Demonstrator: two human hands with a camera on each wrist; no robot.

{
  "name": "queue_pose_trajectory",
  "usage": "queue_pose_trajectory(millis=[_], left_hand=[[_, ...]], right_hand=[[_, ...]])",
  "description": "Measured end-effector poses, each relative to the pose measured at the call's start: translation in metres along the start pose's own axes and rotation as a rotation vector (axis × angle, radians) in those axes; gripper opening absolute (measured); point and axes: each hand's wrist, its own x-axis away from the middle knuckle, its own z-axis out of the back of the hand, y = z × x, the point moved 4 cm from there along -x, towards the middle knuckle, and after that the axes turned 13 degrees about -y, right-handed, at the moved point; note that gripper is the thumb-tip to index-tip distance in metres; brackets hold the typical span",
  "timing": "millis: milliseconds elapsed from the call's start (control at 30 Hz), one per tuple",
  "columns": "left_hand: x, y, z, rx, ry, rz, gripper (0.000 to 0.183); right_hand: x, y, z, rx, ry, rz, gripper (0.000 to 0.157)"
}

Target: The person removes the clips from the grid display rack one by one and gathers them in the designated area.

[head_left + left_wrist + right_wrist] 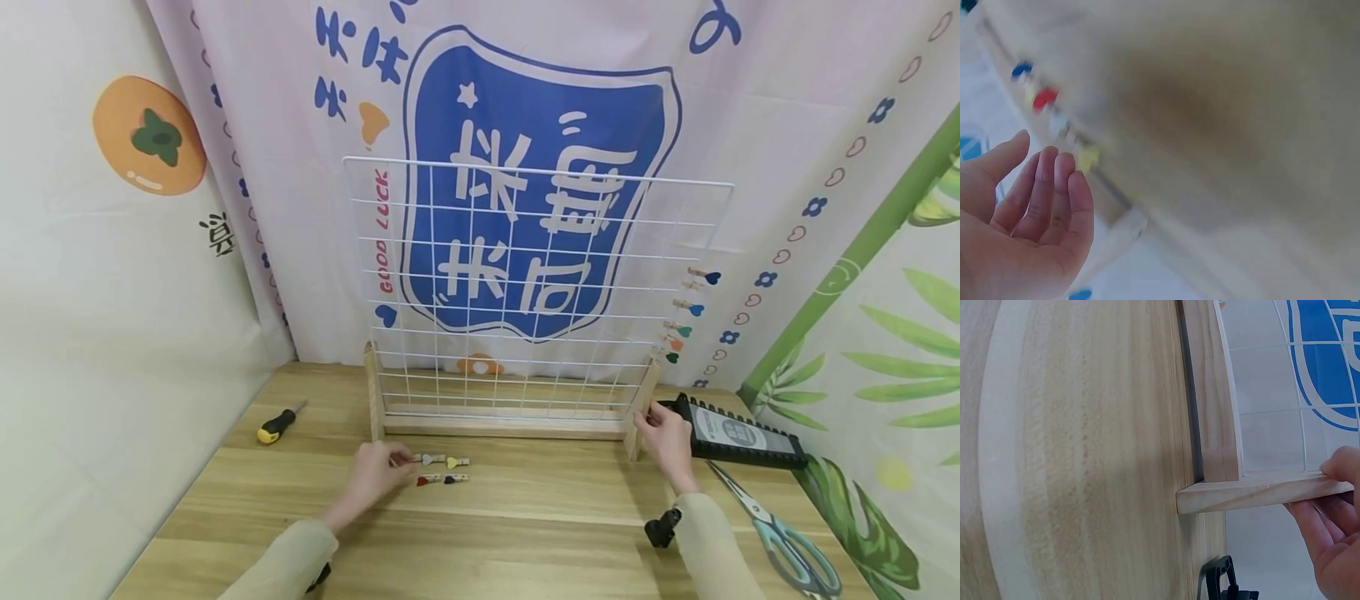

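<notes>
A white wire grid [491, 292] stands upright in a wooden base [502, 427]. My right hand [666, 437] grips the wooden side post [1254, 492] at the grid's right end, thumb on one side and fingers on the other. Several small clothespins with hearts lie on the table: a white one [431, 459], a yellow one [457, 462], a red one [428, 479] and a dark blue one [455, 478]. Just left of them is my left hand [378, 468]. In the left wrist view its thumb and loosely bent fingers stand apart, with nothing between them.
Several heart clothespins [693, 309] hang along the grid's right edge. A screwdriver [277, 425] lies at the left. At the right are a black case with a grey label [742, 433] and scissors [780, 533]. A printed cloth [322, 250] hangs behind.
</notes>
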Motion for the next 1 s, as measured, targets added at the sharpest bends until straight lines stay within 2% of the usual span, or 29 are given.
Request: queue_pose_trajectory(millis=[300, 433, 533, 600, 700, 833, 1000], left_hand=[[-0.014, -0.003, 0.069, 0.017, 0.151, 0.001, 0.014], [-0.016, -0.001, 0.097, -0.001, 0.292, -0.014, 0.017], [-0.017, 0.001, 0.113, -0.001, 0.402, -0.033, 0.022], [-0.020, 0.001, 0.119, 0.010, 0.435, -0.035, 0.030], [-0.026, -0.003, 0.121, 0.060, 0.414, -0.012, 0.045], [-0.037, -0.012, 0.115, 0.129, 0.323, 0.045, 0.065], [-0.049, -0.018, 0.103, 0.188, 0.236, 0.065, 0.074]], right_hand=[[0.000, 0.000, 0.000, 0.003, 0.020, 0.003, 0.013], [0.000, 0.000, -0.001, -0.002, 0.015, -0.003, 0.012], [0.000, 0.000, -0.001, -0.004, 0.014, -0.004, 0.012], [0.000, 0.000, -0.001, -0.004, 0.015, -0.004, 0.013], [0.000, 0.001, -0.001, -0.001, 0.011, 0.001, 0.013], [0.000, 0.001, -0.001, 0.005, 0.008, -0.001, 0.012], [0.000, 0.000, -0.001, 0.004, 0.017, 0.004, 0.011]])
